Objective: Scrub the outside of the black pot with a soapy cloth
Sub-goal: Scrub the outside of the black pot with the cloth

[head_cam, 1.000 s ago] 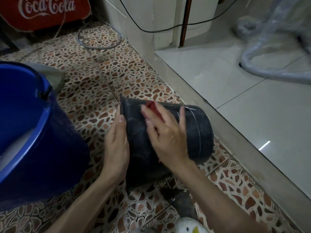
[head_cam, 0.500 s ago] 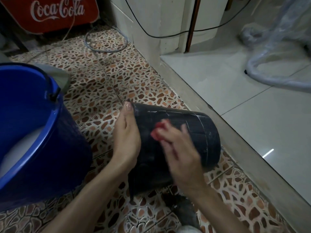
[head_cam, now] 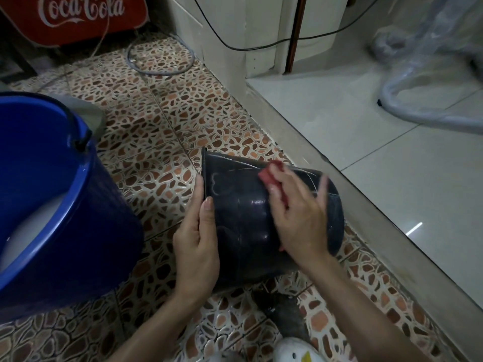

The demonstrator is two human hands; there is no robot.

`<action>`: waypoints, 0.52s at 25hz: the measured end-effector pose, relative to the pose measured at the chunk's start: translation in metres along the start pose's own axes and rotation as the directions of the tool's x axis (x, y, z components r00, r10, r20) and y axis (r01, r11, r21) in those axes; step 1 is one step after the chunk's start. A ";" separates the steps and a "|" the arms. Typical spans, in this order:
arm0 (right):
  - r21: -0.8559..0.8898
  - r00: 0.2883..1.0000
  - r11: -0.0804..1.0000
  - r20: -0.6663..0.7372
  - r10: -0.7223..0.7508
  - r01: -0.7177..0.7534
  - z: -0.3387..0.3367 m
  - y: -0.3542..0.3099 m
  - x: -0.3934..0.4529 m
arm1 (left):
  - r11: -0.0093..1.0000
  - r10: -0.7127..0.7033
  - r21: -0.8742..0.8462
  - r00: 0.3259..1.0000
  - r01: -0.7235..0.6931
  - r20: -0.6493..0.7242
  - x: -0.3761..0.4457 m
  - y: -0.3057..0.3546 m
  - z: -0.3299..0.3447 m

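Lying on its side on the pebble-pattern floor tiles [head_cam: 162, 142], the black pot [head_cam: 243, 220] has its open rim turned to the left, and its base points to the right, toward the grey stone step [head_cam: 347, 194]. The left hand [head_cam: 197, 244] holds the pot at the rim, fingers pressed together and straight along the edge, the thumb on the outer wall. The right hand [head_cam: 300, 218] lies flat on the upper side of the pot with the fingers spread a little, pressing a red cloth [head_cam: 269, 177] against the wall; this hand is blurred. Part of the cloth shows beyond the fingertips and a small part under the palm. Thin pale streaks are on the pot's surface. A blue bucket [head_cam: 78, 194] stands near the pot on the left. A red Coca-Cola sign [head_cam: 78, 14] is at the far wall.
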State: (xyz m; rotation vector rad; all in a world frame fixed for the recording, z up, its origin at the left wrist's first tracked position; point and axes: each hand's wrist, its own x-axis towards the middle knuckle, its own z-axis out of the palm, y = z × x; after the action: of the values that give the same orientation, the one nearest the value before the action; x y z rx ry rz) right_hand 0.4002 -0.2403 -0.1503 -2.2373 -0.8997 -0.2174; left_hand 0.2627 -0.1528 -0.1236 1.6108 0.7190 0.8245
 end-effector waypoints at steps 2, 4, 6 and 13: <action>-0.015 0.977 0.977 -0.011 0.212 -0.212 -0.018 0.037 0.000 | 0.999 -0.008 0.034 1.000 0.008 -0.005 -0.006 0.002 0.002; 0.060 0.927 0.926 -0.014 0.375 -0.373 -0.031 0.065 0.003 | 0.998 -0.060 0.029 0.998 0.060 0.001 -0.003 0.010 0.002; 0.218 0.909 0.899 -0.090 0.407 -0.380 -0.038 0.064 0.004 | 0.986 -0.169 -0.003 0.986 0.169 0.014 0.013 0.012 -0.001; 0.277 0.945 0.906 -0.018 -0.327 0.319 0.004 -0.050 -0.030 | 0.960 -0.251 -0.108 0.966 0.257 0.069 0.047 0.021 0.018</action>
State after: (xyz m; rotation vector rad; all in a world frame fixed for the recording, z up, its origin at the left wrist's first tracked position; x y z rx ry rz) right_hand 0.3445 -0.2282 -0.1368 -1.8301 -1.2371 -0.1962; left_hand 0.3048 -0.1281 -0.0988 1.3973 0.8046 0.6208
